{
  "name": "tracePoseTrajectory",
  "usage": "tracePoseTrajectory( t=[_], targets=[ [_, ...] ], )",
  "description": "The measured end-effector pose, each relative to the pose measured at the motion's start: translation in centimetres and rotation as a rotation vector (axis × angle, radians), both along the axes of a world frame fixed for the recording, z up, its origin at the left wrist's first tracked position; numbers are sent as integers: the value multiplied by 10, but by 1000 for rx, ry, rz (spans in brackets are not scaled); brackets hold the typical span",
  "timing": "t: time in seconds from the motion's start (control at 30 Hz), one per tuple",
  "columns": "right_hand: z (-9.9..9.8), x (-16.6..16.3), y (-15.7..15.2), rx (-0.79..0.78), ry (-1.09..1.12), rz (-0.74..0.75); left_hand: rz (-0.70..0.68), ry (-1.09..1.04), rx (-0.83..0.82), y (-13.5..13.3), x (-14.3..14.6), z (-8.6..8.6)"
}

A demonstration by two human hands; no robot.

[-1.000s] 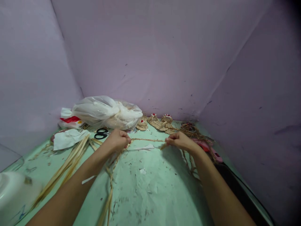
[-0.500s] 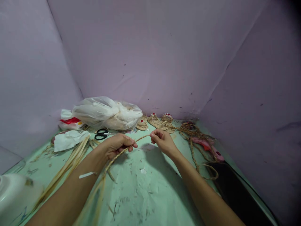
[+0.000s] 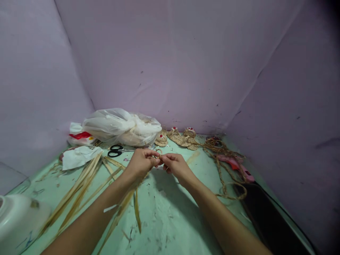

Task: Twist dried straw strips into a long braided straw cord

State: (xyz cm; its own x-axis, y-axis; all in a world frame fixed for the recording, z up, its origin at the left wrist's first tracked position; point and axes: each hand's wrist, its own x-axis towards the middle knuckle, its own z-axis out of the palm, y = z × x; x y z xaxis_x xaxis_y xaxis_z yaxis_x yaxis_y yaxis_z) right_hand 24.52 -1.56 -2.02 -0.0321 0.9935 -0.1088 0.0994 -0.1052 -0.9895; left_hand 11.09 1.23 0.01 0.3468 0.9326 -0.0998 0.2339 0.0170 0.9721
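Note:
Over the middle of the green tabletop, my left hand and my right hand meet with fingertips almost touching. Both are closed in a pinch on a thin fibre cord, whose end curls in a small loop above the fingers. My fingers hide most of the pinched part. Loose flat strands of the fibre trail down below my left wrist. Black-handled scissors lie just beyond my left hand. Woven straw pieces with red and white beads sit against the back wall.
A knotted white plastic bag lies at the back left. Long fibre strips and a white jar are at the left. On the right are tangled braided rope, a pink tool and a dark flat slab.
My hands have come together, the right moving left to the left one. The cord stretched between them is now bent into a small loop at the fingertips.

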Motion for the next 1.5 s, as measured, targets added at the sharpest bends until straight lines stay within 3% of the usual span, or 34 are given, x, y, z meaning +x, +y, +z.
tracePoseTrajectory(
  t=[0.1, 0.2, 0.33, 0.47, 0.6, 0.7, 0.83, 1.0, 1.13, 1.33, 1.5],
  targets=[
    [9, -2, -4, -85, 122, -24, 39, 53, 111, -1, 6, -11],
    [9, 1, -2, -109, 147, -159, 19, 209, 242, -2, 8, -19],
    [8, 4, 2, -118, 274, -207, -16, 195, 172, -2, 7, -19],
    [13, 9, 0, -134, 342, -130, -75, 173, 139, 2, 3, -12],
    [17, 17, -4, -265, 261, 54, -77, 298, 305, 3, -1, -4],
    [16, 22, -5, -342, 237, 122, -80, 325, 428, 0, 0, -6],
    [11, 25, -4, -451, 202, 203, -74, 337, 458, -3, 3, -15],
    [6, 24, -1, -411, 131, 122, -106, 319, 480, -4, 2, -10],
    [6, 21, -1, -375, 50, 77, -167, 370, 705, -6, -2, -3],
    [10, 25, -4, -343, -18, 190, -325, 799, 1021, -12, -6, 0],
    [12, 31, -6, -341, 12, 280, -484, 780, 1234, -13, -7, 3]
  ],
)
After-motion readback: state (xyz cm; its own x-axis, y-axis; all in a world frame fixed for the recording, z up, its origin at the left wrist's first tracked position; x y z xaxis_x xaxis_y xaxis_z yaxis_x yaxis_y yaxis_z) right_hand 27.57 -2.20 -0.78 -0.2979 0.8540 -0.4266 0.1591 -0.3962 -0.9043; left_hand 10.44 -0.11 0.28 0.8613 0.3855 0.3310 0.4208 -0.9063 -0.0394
